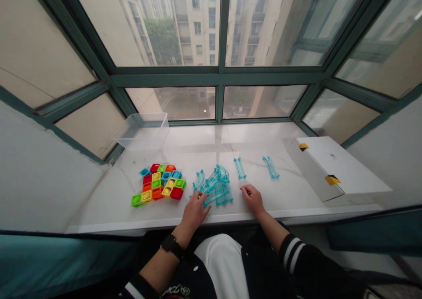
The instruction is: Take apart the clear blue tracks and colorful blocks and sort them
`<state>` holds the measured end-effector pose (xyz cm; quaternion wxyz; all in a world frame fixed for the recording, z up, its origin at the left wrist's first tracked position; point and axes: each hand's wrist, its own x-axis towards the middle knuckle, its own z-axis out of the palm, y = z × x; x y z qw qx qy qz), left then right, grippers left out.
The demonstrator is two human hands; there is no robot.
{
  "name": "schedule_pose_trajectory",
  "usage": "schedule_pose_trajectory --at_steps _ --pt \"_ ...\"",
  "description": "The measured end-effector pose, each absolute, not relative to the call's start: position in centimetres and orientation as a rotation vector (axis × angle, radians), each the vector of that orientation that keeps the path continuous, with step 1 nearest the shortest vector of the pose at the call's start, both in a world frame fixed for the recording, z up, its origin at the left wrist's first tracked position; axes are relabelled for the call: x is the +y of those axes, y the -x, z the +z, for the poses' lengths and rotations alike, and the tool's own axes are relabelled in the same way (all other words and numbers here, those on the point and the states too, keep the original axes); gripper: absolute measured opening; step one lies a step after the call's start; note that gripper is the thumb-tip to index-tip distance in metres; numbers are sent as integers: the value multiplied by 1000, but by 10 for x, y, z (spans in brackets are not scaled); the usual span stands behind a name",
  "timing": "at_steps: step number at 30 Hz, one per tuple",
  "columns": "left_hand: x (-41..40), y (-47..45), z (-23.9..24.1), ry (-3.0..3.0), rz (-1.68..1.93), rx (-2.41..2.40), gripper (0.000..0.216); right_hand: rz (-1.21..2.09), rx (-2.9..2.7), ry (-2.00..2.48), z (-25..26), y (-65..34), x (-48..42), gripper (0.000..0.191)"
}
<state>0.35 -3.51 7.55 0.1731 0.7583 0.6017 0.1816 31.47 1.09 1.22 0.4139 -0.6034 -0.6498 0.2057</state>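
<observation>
My left hand point(195, 209) is at the near-left edge of a pile of clear blue toy track pieces point(216, 180), some curved and some straight. Its thumb and fingers close on the end of one blue track piece point(212, 198). To the right of the pile, my right hand point(253, 199) rests on the white surface, fingers curled together with nothing visible in them. Just beyond its fingertips lies a straight blue track piece point(240, 168), apart from the hand. Another straight track piece point(271, 167) lies farther right.
Coloured square blocks point(156, 182) in red, yellow, green, orange and blue lie grouped at left. Behind them stands a clear plastic bin point(143, 132). A white box point(339, 167) with yellow-black tabs sits at right. Windows border the white sill point(204, 136).
</observation>
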Motion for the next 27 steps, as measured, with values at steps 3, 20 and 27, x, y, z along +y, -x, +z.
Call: schedule_pose_trajectory --at_steps 3,20,27 --pt "-33 -8 74 -2160 488 1728 44 505 -1639 1529 11 -315 11 27" --pt "-28 3 78 -2138 727 1580 34 514 -1656 1518 12 -315 11 28" --pt "-33 3 77 -2135 677 1533 32 523 -1726 1357 23 -302 5 32"
